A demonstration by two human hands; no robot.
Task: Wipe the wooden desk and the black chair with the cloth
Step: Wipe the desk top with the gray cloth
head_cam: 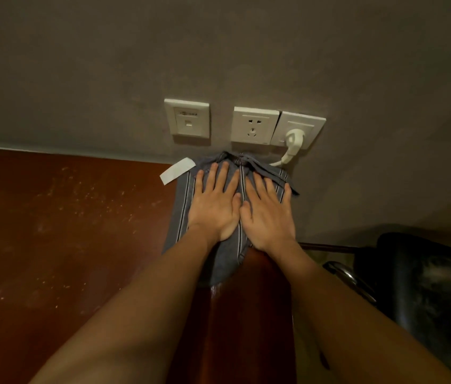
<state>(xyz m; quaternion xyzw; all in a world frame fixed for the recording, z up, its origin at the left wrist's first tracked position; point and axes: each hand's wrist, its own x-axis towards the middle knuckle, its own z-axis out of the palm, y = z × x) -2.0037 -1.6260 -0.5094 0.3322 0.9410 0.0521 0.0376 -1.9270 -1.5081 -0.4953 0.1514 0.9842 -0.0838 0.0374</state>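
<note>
A grey cloth with dark and white stripes lies flat at the far right corner of the reddish-brown wooden desk, bunched against the wall. My left hand and my right hand press on it side by side, fingers straight and spread, thumbs touching. A white label sticks out from the cloth's far left corner. The black chair stands to the right of the desk, its metal armrest near my right forearm.
On the grey wall just above the cloth are three white plates: a data socket, a power socket, and one holding a white plug whose cable drops behind the desk. Dust specks cover the desk's left part.
</note>
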